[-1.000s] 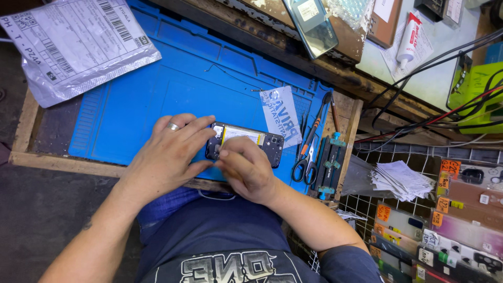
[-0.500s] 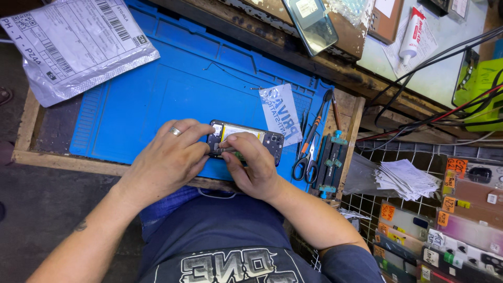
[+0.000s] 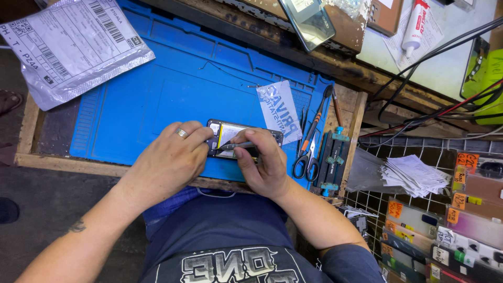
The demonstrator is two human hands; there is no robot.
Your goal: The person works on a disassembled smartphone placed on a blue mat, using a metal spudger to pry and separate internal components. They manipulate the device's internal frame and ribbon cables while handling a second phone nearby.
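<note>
An opened phone (image 3: 230,132) with its back off lies on the blue work mat (image 3: 157,89) near the front edge. My left hand (image 3: 170,160), a ring on one finger, grips the phone's left end and steadies it. My right hand (image 3: 264,162) holds a thin metal tool (image 3: 233,146), its tip pointing left into the phone's inside. Both hands cover the lower half of the phone.
A small white packet (image 3: 280,110) lies right of the phone. Scissors (image 3: 309,147), tweezers and a clamp jig (image 3: 332,160) sit at the mat's right edge. A grey mailing bag (image 3: 68,44) lies at far left. Cables, a glue tube (image 3: 416,26) and stacked parts are at right.
The phone and both hands have shifted slightly; my right hand has drawn back to the phone's lower middle and the thin tool now shows, pointing left.
</note>
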